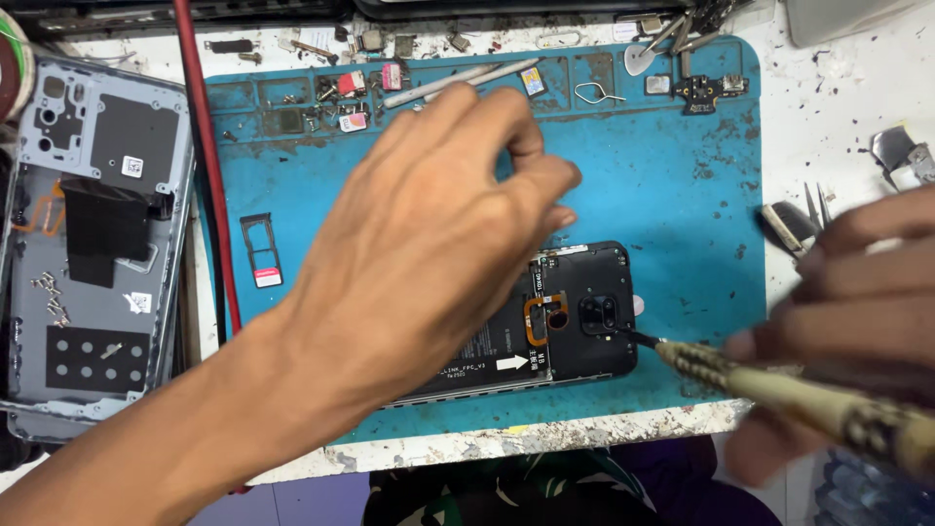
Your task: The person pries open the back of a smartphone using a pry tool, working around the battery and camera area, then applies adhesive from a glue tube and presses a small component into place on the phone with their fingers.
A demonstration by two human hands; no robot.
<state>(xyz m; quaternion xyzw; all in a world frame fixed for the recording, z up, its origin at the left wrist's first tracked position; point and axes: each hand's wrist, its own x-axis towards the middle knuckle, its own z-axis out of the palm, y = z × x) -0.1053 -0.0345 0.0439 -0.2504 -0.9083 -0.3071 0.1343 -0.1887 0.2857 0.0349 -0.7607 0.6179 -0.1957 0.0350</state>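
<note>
Left hand [429, 244] is hovered loosely curled, empty, over the opened phone [575, 312] while a screwdriver [779, 390], gripped by the right hand [847, 321], should be kept square on its screw.

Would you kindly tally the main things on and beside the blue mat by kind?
Opened phones: 1, the black one under the left hand
Detached grey back covers: 1
Screwdrivers: 1, in the right hand
SIM trays: 1
Tweezers: 1
White guitar-pick-shaped openers: 1
Total: 6
</note>
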